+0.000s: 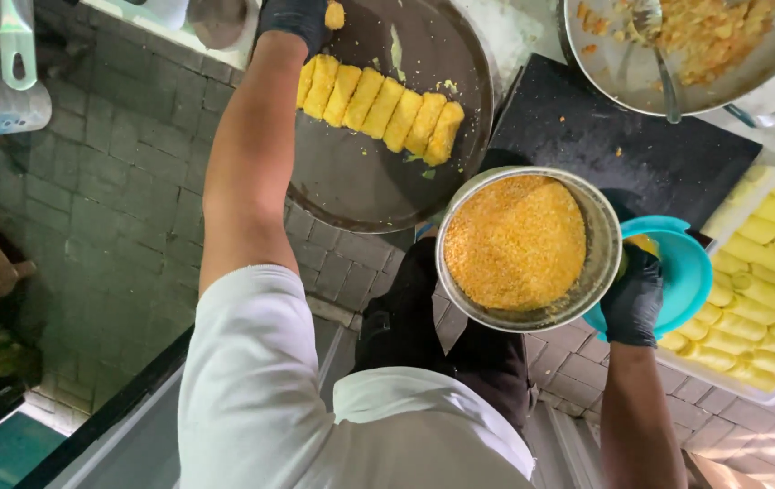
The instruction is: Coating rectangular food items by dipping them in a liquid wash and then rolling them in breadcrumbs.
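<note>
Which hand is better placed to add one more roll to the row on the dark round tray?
Probably the left hand: it is over the tray, beside the row of rolls, with a crumbed roll at its fingers. The right hand is at the teal bowl, farther away.

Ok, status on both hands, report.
Left hand gloved, holding breaded roll over dark tray. Right hand in teal bowl. Crumb bowl between.

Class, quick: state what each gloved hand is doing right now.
Left hand: closed on a breaded roll above the dark round tray.
Right hand: gripping the teal bowl.
</note>
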